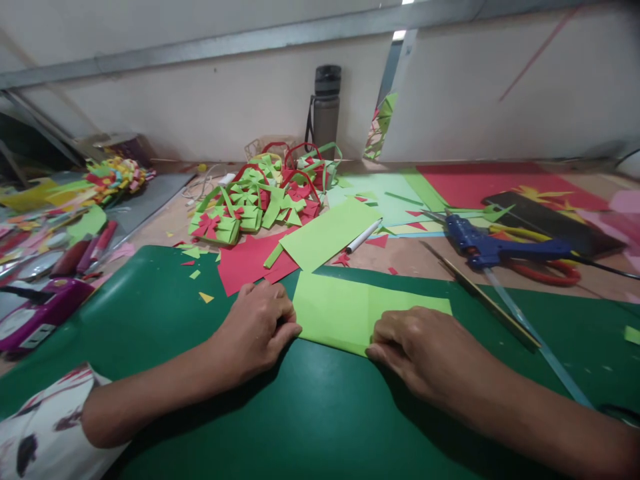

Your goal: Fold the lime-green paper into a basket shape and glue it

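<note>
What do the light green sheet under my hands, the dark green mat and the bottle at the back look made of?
The light green sheet: thin matte paper, going by its crease and crisp edges. The dark green mat: probably rubbery plastic, smooth with a soft sheen. The bottle: grey body, black cap; plastic or metal, hard to tell.

A short white sleeve (47, 420), blotched with dark and reddish marks, is worn above the left hand (257, 327); the right hand (425, 347) and forearm are left bare.
</note>
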{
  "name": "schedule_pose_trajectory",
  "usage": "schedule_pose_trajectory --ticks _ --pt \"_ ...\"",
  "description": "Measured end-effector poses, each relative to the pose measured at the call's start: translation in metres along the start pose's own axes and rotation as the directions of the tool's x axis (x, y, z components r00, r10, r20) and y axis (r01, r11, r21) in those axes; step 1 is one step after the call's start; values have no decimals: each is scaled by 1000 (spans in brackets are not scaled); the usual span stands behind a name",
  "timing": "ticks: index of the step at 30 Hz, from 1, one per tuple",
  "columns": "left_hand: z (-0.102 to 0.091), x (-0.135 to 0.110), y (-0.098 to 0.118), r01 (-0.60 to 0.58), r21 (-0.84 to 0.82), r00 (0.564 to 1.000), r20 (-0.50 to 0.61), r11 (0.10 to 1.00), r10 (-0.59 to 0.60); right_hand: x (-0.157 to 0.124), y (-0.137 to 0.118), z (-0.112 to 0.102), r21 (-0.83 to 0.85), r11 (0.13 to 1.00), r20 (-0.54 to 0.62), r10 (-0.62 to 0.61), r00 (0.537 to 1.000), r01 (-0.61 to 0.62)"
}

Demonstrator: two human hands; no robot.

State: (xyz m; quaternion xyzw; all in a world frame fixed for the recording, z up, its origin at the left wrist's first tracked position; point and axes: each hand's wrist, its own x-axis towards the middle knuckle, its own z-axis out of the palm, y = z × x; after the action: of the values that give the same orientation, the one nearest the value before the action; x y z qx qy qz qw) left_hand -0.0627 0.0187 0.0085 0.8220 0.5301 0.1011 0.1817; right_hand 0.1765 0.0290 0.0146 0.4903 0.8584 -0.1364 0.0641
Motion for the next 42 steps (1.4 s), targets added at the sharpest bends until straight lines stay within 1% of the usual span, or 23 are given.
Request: schedule_pose_trajectory --ticks 6,12,17,22,24,25,27,30,32,34,36,37,39,42 --pt "4 1 -4 -16 -4 999 -34 1000 16 -3 -1 -2 -6 1000 1 -11 1000 11" --pt "8 -2 -7 -59 1 996 -73 998 59 -2 -2 -2 -24 1000 14 -8 1000 8" --pt "7 -2 -6 -79 12 994 -69 997 80 -2 -1 -2 -42 999 21 -6 1000 7" --pt "5 -3 -4 -36 28 999 -25 999 37 -2 0 -1 -40 999 4 -27 1000 27" --pt "5 -3 -5 -60 39 998 -30 997 62 -2 1 -2 -20 999 -29 -35 999 35" --pt "5 -2 -6 -100 62 994 -30 993 102 -2 1 -3 -3 999 -45 -34 998 34" --pt "4 0 -7 -213 158 976 0 964 216 -1 1 -5 40 999 -66 -27 997 30" --pt "0 6 -4 -386 319 922 110 866 371 -1 0 -10 87 996 -64 -21 998 26" --pt "-5 9 1 -481 363 877 200 798 437 -2 -1 -12 99 995 -50 -20 999 25" --pt "-10 11 6 -557 366 830 280 745 483 -2 -2 -14 103 994 -43 -18 999 22" --pt "-13 13 9 -597 370 801 324 712 503 -3 -2 -15 103 994 -52 -19 998 24" --pt "-14 13 10 -607 374 794 328 701 512 -3 -3 -15 103 994 -57 -21 998 27" --pt "-15 12 11 -617 383 787 321 688 527 -3 -3 -15 102 994 -63 -22 998 28" --pt "-14 11 12 -615 399 788 292 680 542 -3 -4 -15 98 995 -54 -14 998 20"
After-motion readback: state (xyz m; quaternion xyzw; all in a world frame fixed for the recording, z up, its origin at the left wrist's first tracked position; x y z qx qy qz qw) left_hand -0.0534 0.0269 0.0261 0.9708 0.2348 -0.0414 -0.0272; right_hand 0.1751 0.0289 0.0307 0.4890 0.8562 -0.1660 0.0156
